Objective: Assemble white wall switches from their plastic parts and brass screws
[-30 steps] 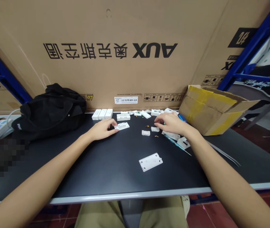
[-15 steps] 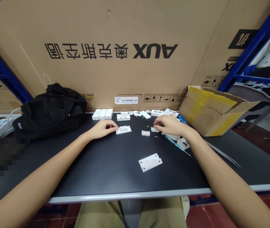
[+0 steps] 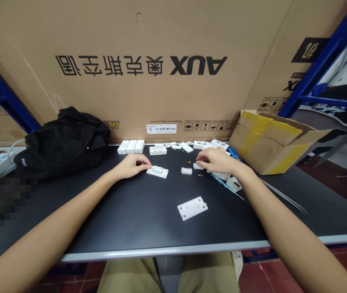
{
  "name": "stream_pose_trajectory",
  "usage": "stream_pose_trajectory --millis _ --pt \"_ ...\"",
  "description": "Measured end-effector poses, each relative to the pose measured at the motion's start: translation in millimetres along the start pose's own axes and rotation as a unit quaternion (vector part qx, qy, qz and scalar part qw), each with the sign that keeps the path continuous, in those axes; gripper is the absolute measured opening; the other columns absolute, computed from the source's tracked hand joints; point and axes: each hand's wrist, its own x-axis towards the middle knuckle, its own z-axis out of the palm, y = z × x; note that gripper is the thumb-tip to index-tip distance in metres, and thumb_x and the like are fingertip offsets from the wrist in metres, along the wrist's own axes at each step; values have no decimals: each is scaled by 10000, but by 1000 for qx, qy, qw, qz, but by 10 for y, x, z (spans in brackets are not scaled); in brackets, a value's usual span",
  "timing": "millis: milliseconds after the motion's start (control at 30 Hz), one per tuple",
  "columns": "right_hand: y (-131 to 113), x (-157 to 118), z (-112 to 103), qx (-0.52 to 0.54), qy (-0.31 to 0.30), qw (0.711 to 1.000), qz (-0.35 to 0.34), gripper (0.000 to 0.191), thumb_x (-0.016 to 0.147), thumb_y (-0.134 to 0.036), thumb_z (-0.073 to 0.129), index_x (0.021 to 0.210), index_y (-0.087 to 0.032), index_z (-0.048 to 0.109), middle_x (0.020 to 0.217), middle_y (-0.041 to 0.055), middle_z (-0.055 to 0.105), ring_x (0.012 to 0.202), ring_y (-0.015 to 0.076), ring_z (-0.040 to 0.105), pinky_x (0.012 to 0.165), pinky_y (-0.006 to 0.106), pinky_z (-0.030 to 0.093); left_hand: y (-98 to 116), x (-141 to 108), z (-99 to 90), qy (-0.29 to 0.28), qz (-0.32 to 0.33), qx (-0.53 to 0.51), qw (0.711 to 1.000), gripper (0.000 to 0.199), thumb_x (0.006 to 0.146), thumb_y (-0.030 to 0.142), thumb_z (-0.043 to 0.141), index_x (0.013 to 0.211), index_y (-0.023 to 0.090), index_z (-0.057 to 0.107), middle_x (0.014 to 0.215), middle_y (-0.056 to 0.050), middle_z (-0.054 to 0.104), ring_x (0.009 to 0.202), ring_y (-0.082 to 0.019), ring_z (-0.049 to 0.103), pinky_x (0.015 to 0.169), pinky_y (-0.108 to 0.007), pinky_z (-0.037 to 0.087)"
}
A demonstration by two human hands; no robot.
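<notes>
My left hand (image 3: 130,166) rests on the black bench with its fingertips against the edge of a white plastic housing part (image 3: 157,171). My right hand (image 3: 216,160) curls just right of a small white plastic piece (image 3: 198,166), and its palm hides what lies below. A similar white block (image 3: 186,171) and tiny brass pieces (image 3: 200,175) lie nearby. A flat white plastic plate with holes (image 3: 192,208) sits closer to me. Three white rectangular boxes (image 3: 131,146) stand in a row at the back edge.
Several white parts line the back of the black bench (image 3: 161,228). A black bag (image 3: 66,142) lies at left. An open taped cardboard box (image 3: 266,143) sits at right, near a thin teal tool (image 3: 224,186). A large AUX carton (image 3: 139,81) stands behind.
The white housing part has turned and slid toward me under my left fingertips. My right hand has shifted slightly left.
</notes>
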Motion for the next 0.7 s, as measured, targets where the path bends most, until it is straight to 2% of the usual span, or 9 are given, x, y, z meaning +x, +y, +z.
stream_pose_trajectory --millis 267,467,700 --pt "14 16 36 11 1 1000 -10 249 942 -362 537 928 -221 742 939 61 782 890 260 679 825 387 375 49 4 50 -12 25 -19 999 249 913 417 666 864 193 763 956 -68 778 884 -205 703 833 -337 529" --pt "-66 21 16 33 20 998 -58 280 971 -353 511 1014 -202 742 1049 83 775 950 249 684 871 375 429 89 5 125 -17 29 -23 999 249 926 418 667 900 183 746 917 -61 763 826 -187 688 778 -314 508" --pt "-96 22 30 46 6 994 -96 273 934 -328 574 1098 -200 751 1132 96 761 1033 261 683 911 375 477 207 -14 165 -42 56 -5 998 268 947 446 654 921 197 752 917 -47 751 799 -173 649 764 -301 491"
